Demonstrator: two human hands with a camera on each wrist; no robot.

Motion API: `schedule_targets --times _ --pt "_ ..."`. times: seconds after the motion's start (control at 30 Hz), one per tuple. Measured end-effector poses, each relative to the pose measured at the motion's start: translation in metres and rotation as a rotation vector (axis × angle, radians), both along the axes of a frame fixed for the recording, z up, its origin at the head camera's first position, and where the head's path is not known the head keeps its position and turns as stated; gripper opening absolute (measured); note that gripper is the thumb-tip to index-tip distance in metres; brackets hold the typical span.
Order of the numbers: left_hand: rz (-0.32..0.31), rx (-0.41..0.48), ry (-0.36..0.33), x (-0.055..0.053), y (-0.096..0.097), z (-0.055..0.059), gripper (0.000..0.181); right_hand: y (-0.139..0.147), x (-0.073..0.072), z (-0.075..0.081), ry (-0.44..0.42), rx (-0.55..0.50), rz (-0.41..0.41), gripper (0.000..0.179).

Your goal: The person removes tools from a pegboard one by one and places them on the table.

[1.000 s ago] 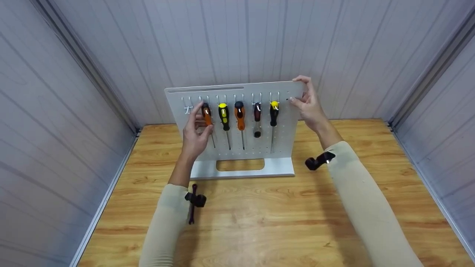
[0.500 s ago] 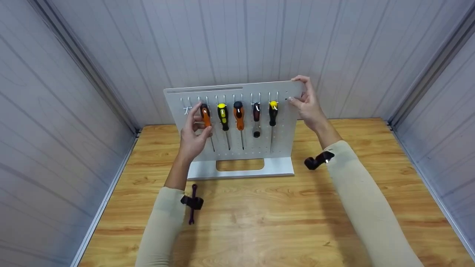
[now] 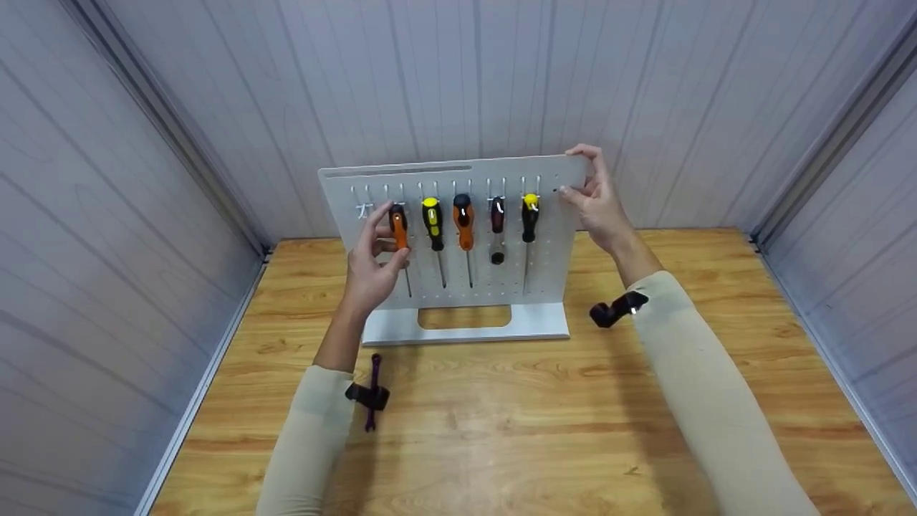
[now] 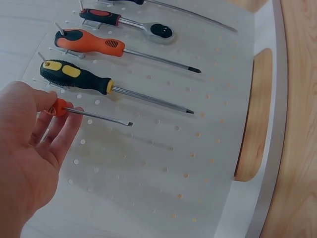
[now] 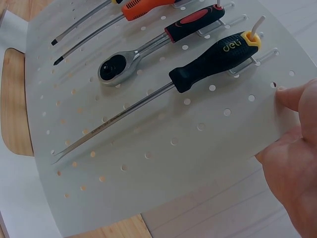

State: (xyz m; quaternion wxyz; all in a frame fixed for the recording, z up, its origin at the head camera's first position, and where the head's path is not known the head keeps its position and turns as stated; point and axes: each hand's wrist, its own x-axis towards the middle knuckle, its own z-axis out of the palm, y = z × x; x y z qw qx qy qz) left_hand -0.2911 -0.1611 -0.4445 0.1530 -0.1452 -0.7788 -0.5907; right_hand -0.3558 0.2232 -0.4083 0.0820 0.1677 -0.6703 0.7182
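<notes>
My left hand pinches an orange-and-black screwdriver by its handle, shaft down, in front of the left part of a white pegboard. In the left wrist view its flat tip shows, while the fingers hide most of the handle. My right hand grips the board's upper right corner, thumb on the front face. To the right of the held tool hang a yellow-and-black screwdriver, another orange-and-black screwdriver, a ratchet wrench and a black screwdriver with a yellow end.
A bare double hook sits at the board's far left. On the wooden table a purple wrench lies partly behind the left wrist camera. Panelled walls enclose the back and both sides.
My left hand has brought the orange-and-black screwdriver slightly lower against the board, and the left forearm has shifted a little left. The right hand keeps its place on the corner.
</notes>
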Motion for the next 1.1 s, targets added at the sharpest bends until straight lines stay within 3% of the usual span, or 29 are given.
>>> schedule_targets --times 0.5,0.87,1.1 --pt "0.059 0.017 -0.065 0.000 0.000 0.005 0.078 0.003 -0.001 0.001 0.014 -0.012 -0.006 0.055" --pt "0.045 0.040 -0.095 0.008 -0.002 0.008 0.080 0.003 -0.001 0.001 0.010 -0.002 -0.007 0.053" --pt "0.039 0.043 -0.079 0.013 -0.003 0.007 0.080 0.004 -0.001 0.001 0.009 -0.005 -0.001 0.053"
